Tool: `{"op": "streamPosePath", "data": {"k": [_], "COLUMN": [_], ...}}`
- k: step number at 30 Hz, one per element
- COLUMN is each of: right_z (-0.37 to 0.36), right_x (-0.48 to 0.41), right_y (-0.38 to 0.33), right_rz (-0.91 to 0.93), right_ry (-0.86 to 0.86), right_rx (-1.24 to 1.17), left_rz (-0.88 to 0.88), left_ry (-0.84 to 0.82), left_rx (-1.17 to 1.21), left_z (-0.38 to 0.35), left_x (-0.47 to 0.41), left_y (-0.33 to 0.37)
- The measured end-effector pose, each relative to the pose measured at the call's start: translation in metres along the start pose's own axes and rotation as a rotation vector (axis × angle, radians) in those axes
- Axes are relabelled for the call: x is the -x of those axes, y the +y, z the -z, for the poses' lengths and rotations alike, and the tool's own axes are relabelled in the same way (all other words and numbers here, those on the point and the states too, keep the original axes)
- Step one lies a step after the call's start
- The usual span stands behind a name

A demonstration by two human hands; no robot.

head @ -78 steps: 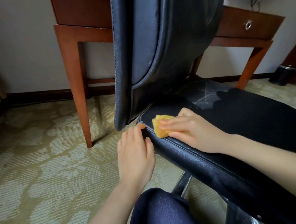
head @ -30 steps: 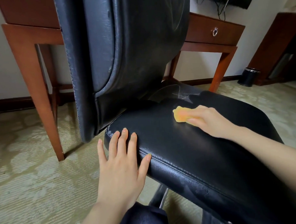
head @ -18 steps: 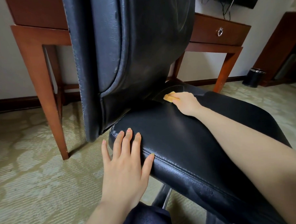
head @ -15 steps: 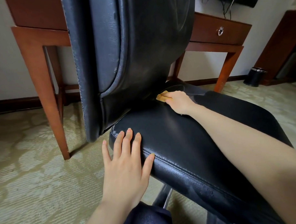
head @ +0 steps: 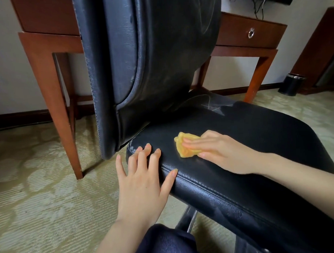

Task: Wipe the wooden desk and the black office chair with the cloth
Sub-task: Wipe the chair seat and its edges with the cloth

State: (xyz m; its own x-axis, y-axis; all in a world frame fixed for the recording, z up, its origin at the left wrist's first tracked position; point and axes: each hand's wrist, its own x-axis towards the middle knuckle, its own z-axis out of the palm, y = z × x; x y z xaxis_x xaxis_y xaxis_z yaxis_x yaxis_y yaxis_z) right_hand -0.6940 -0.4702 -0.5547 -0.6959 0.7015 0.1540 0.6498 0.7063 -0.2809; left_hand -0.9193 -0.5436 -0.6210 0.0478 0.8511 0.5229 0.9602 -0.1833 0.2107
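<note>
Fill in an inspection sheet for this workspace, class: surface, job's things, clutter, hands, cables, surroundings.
Surface: black leather office chair seat, with pale scuff marks near the backrest.
Job's things: crumpled yellow cloth on the seat; red-brown wooden desk behind the chair.
Clutter: nothing seen.
Hands: right hand presses the cloth down with straight fingers; left hand rests spread on the seat's edge.
Cables: dark cables hang on the wall above the desk.
Surroundings: patterned beige carpet; black cylindrical bin by the wall.
</note>
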Motion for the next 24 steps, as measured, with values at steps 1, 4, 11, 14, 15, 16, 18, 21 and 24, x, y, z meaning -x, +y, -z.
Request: {"op": "streamPosePath", "data": {"k": [1,4,11,14,15,16,18,21,24], "right_z": [0.001,0.006,0.021,0.024,0.024,0.021,0.015,0.007,0.005], "right_x": [0.009,0.026,-0.013,-0.051,-0.064,-0.077,-0.100,-0.134,-0.163], "right_y": [-0.003,-0.004,0.042,0.059,0.065,0.074,0.089,0.102,0.095], "right_rz": [0.014,0.097,-0.066,-0.193,-0.212,-0.218,-0.258,-0.345,-0.452], "right_ry": [-0.004,-0.003,0.047,0.053,0.059,0.070,0.094,0.111,0.033], "right_rx": [-0.011,0.009,0.185,0.180,0.172,0.179,0.223,0.319,0.441], "left_rz": [-0.001,-0.005,-0.029,-0.030,-0.029,-0.026,-0.025,-0.022,-0.016], "left_ry": [0.001,0.012,0.036,0.047,0.049,0.051,0.052,0.049,0.055], "left_rx": [0.001,0.000,-0.015,-0.021,-0.023,-0.023,-0.021,-0.025,-0.006], "left_z": [0.000,-0.001,0.000,0.000,0.000,-0.001,-0.002,-0.002,-0.001], "left_x": [0.000,-0.001,-0.003,-0.003,-0.003,-0.002,-0.001,-0.001,-0.004], "left_y": [0.000,-0.001,0.000,0.000,0.001,0.000,0.000,0.000,0.001]}}
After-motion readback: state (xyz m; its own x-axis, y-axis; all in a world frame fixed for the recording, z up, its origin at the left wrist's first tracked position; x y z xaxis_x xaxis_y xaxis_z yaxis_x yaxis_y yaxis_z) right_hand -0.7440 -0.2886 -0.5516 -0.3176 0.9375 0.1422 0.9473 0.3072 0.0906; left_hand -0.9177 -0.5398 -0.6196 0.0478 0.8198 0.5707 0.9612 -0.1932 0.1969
